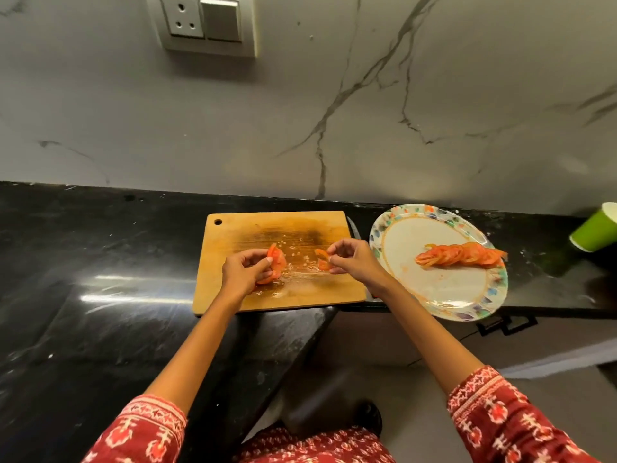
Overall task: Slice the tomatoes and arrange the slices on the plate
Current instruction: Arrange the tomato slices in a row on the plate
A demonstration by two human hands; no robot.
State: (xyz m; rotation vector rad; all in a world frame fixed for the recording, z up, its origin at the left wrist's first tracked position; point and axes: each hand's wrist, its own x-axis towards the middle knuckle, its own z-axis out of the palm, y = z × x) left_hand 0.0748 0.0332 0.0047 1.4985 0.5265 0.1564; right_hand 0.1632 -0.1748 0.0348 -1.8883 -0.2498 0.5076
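Moving slices is the step now. A stack of tomato slices (277, 264) is gripped by the left hand (245, 270) over the wooden cutting board (233, 235); one slice (322, 257) is pinched by the right hand (350, 259). Next, it should be laid by the row of slices (460, 255) on the paper plate (434, 289).

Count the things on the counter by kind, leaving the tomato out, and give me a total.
Cutting board: 1
Plate: 1
Green cup: 1
Knife, mostly hidden between board and plate: 1
Total: 4
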